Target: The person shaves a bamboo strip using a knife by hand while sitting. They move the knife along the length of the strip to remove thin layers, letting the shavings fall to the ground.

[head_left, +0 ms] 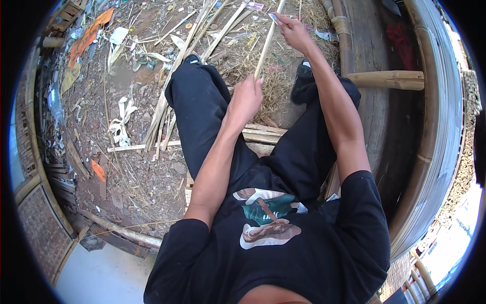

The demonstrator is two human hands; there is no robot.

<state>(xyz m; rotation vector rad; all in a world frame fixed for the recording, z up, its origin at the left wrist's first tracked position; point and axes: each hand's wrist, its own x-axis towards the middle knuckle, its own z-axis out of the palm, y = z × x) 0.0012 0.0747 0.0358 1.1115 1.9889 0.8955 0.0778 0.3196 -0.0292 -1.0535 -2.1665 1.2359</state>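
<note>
My left hand [245, 99] is closed round the near end of a long, pale bamboo strip [265, 48], in front of my left knee. From there the strip slants away and slightly right, past the top edge of the view. My right hand [293, 33] is closed farther out, beside the strip's right side. A thin bluish-white blade [274, 18] pokes out from its fingers and meets the strip; its handle is hidden in the hand. Several split bamboo strips [188, 46] lie by my left foot.
Dry straw-like shavings [273, 91] cover the ground between my feet. Litter and an orange scrap [90, 36] are strewn on the dirt at left. A bamboo-framed wooden platform [374, 116] runs along my right, with a bamboo crosspiece [387, 79]. Woven bamboo panels [45, 233] stand at far left.
</note>
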